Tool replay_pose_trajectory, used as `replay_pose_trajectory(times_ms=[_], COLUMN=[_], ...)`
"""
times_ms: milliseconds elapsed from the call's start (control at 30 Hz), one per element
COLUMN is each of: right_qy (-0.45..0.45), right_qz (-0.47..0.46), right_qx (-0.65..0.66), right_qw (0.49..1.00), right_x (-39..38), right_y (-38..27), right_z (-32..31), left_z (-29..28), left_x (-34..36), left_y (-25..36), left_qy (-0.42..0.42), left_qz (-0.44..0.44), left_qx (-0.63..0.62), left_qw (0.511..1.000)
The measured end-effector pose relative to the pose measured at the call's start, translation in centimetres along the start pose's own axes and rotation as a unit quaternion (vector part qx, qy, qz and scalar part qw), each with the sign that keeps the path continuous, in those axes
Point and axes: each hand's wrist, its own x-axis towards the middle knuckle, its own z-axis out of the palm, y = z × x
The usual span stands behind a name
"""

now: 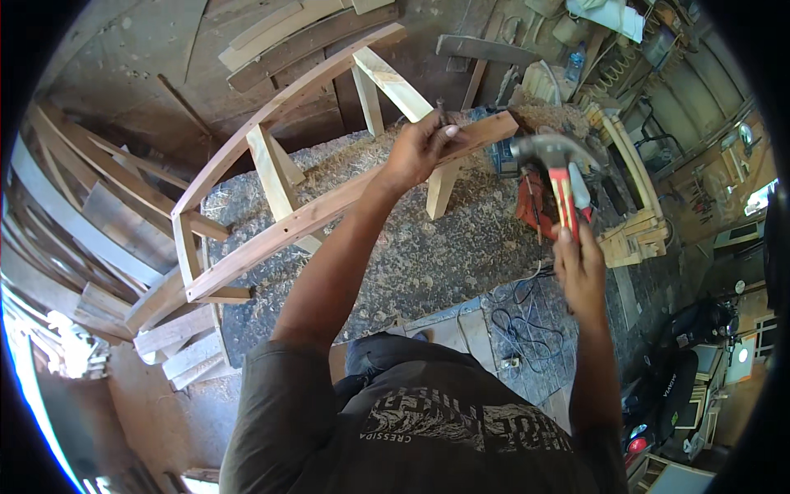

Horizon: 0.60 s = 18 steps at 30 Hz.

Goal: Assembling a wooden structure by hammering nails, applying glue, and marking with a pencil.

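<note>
In my right hand [580,272], closed round its red and pale handle, a claw hammer [553,150] is raised over the right side of the workbench. My left hand [415,152] rests on the right part of a long wooden rail [321,216], with its fingers pinched round a short dark metal pin [441,109] that stands up from the wood. Whether the pin is a nail or a punch, I cannot tell. The rail belongs to a curved wooden frame [271,113] with pale slanted crosspieces [274,177], lying across the bench. Hammer head and pin are apart.
Shavings litter the dark speckled workbench [395,263]. Right of the frame lie an orange-red power tool [531,206] and stacked pale wood pieces [634,239]. A cable [527,317] coils near the bench's front. Curved boards [90,206] crowd the left; a motorbike [683,354] stands at right.
</note>
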Motion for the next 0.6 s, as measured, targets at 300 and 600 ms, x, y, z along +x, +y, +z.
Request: replay_pose_trajectory(times_ms=[300,600], right_qy=[-0.011,-0.136], right_qz=[-0.188,-0.139], right_qx=[-0.079,-0.408], right_qw=[0.979,0.892], right_x=[7.7,9.5], right_y=[-9.4,-13.3], right_z=[-0.6,-0.9], left_z=[-0.2,-0.1], left_x=[0.1,-0.1], left_y=[-0.2,-0.7], left_qy=[0.022,0.043], left_qz=[0.026,0.087], left_qx=[0.094,0.126], left_qw=[0.995,0.987])
